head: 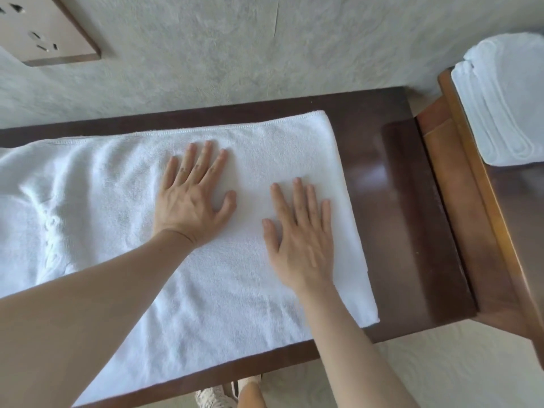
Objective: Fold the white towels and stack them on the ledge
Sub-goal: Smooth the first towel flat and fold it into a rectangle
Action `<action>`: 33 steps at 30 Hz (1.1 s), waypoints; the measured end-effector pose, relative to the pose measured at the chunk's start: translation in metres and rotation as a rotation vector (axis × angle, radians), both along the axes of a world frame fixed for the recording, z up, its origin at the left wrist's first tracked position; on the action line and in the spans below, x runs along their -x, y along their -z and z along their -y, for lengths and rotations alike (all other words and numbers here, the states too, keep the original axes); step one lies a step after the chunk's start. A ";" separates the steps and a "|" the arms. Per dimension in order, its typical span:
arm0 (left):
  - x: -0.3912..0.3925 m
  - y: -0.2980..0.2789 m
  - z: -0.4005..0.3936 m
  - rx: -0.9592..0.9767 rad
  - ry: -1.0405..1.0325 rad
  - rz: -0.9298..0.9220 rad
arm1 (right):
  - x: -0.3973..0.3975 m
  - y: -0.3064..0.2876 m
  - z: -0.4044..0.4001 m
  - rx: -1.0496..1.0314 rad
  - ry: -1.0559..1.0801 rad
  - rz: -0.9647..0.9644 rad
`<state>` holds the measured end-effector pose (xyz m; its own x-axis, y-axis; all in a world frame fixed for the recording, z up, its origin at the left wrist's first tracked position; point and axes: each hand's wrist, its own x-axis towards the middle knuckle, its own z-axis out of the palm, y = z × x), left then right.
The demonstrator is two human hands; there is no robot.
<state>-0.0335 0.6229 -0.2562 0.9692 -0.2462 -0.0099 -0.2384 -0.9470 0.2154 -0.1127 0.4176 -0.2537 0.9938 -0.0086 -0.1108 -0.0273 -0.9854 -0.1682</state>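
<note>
Towel (123, 219) first: white and thick, it is lying lengthwise along the dark wooden bench (394, 201), covering most of the top and running off the left edge of our view. Its right end is sitting square and flat, well short of the bench's right end, while the left part is looking rumpled, with a bunched ridge of cloth crossing it. We are seeing a stitched hem along the far edge, close to the wall.

We are pressing both palms down on the flat right portion. Our left hand (191, 198) is lying open with the fingers spread and pointing toward the wall, the thumb angled out to the right. Our right hand (300, 234) is resting just beside it, nearer the towel's right end, also flat and splayed, holding nothing. The two hands are sitting near each other but apart.

Past the bench's right end, a lighter wooden ledge (482, 207) is standing a step higher, and a stack of folded white towels (506, 107) is sitting on it against the wall. Behind everything, a pale textured wall (235, 48) is carrying a socket plate (44, 28) at the upper left. Below the bench's near edge, we are glimpsing pale flooring (441, 369) and part of a shoe (215, 397).
</note>
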 end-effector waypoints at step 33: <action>0.154 0.007 -0.005 -0.012 0.041 -0.023 | 0.094 -0.002 -0.024 0.017 0.006 -0.004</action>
